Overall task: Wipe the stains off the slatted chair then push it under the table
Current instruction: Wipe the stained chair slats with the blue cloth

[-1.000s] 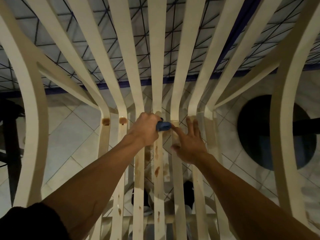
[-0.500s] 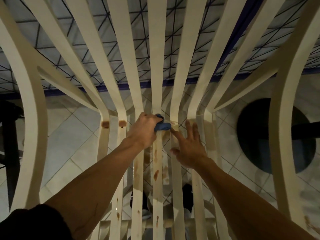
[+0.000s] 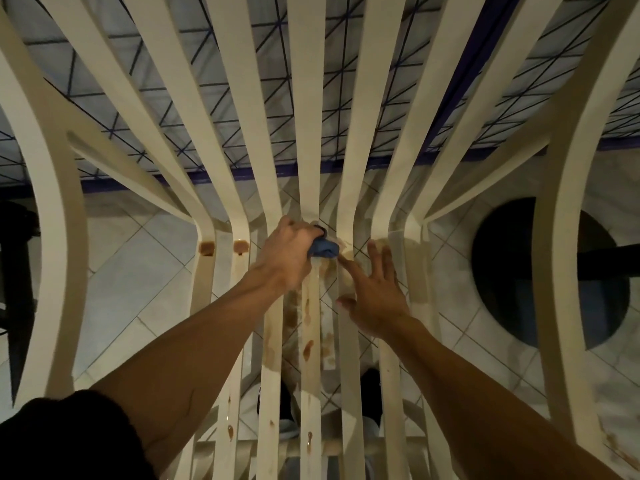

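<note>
Pale floor tiles [image 3: 145,271], laid diagonally, are seen through the slats in dim light, and a grid-lined surface [image 3: 194,109] edged by a dark blue band is seen beyond the backrest. The slatted chair [image 3: 308,98] fills the view, looked down on from above.

A blue cloth [image 3: 323,249] is bunched in the curled fingers of the left hand [image 3: 291,251] and pressed onto a middle slat where seat and backrest meet. Just right of the cloth, the right hand [image 3: 375,296] is laid on the slats with fingers spread wide, holding nothing; the chair appears to be steadied by it.

Brown stains [image 3: 307,348] are spread along the slats below the cloth, nearer the person, and 2 darker blotches [image 3: 207,248] sit well left of the cloth.

The wiping is judged barely begun. Each slat would best be rubbed along its length, with the cloth refolded to a clean face once soiled, and the slat edges should be covered too.

Far right of the cloth a dark round shape [image 3: 554,271] lies on the floor; what it is cannot be told. No table is clearly shown.
</note>
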### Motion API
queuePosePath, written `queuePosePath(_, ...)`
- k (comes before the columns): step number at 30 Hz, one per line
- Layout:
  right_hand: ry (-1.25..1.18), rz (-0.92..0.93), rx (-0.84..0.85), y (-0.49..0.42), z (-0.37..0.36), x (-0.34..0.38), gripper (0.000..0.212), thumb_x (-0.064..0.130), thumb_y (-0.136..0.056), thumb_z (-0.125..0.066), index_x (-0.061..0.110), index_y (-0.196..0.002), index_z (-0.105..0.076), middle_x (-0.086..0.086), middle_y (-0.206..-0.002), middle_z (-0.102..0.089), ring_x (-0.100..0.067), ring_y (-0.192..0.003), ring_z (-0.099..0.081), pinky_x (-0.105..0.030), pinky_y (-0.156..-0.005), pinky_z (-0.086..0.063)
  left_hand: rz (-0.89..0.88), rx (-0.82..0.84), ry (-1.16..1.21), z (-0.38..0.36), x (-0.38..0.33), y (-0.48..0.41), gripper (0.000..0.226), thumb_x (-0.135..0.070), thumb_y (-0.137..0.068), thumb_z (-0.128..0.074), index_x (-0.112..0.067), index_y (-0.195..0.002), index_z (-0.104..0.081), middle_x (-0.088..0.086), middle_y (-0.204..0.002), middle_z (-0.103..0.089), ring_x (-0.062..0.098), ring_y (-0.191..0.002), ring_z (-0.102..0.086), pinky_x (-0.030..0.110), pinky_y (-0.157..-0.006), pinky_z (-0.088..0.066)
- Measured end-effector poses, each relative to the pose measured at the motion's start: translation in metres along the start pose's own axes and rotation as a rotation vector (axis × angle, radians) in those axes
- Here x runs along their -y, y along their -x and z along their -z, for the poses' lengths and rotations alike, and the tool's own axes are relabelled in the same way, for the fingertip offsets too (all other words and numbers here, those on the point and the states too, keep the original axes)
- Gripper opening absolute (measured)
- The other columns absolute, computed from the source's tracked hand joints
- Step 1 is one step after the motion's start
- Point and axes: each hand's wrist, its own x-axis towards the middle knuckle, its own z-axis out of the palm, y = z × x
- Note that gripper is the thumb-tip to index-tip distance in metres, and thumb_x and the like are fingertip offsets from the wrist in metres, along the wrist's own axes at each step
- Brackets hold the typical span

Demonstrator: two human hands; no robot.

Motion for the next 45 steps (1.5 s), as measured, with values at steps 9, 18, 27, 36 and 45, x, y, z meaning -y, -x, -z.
queuePosePath(9,-0.016,0.005,-0.012,0.001,0.0,0.0,0.078,0.039,-0.095,-0.058,0.04,-0.154,-0.007,-0.007,-0.16,0.027,-0.033,-0.142,0.033,-0.05,-0.121,0.003,0.078,0.147,0.035,0.0,-0.001,0.011,0.029,-0.001,-0.082,-0.06,-0.02,-0.103,-0.068,0.009,-0.101,-0.061,0.026,-0.097,-0.053,0.036,-0.075,-0.051)
queuePosePath(18,-0.013,0.016,0.0,-0.001,-0.002,-0.004,0.08,0.042,-0.095,-0.058,0.041,-0.154,-0.003,-0.007,-0.159,0.029,-0.034,-0.14,0.035,-0.05,-0.119,0.006,-0.002,0.009,0.004,0.0,-0.001,0.0,0.036,0.007,-0.079,-0.061,-0.019,-0.102,-0.068,0.004,-0.096,-0.066,0.026,-0.093,-0.053,0.025,-0.086,-0.039)
queuePosePath(27,-0.035,0.015,0.005,0.001,0.002,-0.003,0.081,0.042,-0.094,-0.059,0.04,-0.155,-0.005,-0.005,-0.159,0.028,-0.031,-0.139,0.036,-0.051,-0.12,0.003,0.111,0.158,0.093,0.009,-0.002,0.008,0.036,-0.001,-0.083,-0.065,-0.017,-0.114,-0.069,0.011,-0.107,-0.063,0.026,-0.099,-0.06,0.033,-0.079,-0.053)
queuePosePath(36,-0.048,0.03,-0.017,0.0,-0.002,-0.006,0.083,0.043,-0.093,-0.06,0.042,-0.154,-0.005,-0.006,-0.159,0.028,-0.032,-0.14,0.035,-0.051,-0.119,0.006,0.163,0.117,0.1,0.008,0.0,0.008,0.026,-0.005,-0.085,-0.065,-0.01,-0.111,-0.068,0.013,-0.103,-0.068,0.028,-0.101,-0.06,0.026,-0.077,-0.047)
queuePosePath(45,-0.081,0.021,-0.018,0.0,0.0,-0.003,0.08,0.04,-0.093,-0.061,0.041,-0.154,-0.01,-0.003,-0.16,0.026,-0.03,-0.141,0.035,-0.049,-0.118,0.005,0.189,0.234,0.066,0.022,-0.004,0.012,0.026,-0.007,-0.088,-0.061,-0.008,-0.113,-0.068,0.012,-0.105,-0.066,0.023,-0.101,-0.062,0.023,-0.072,-0.046)
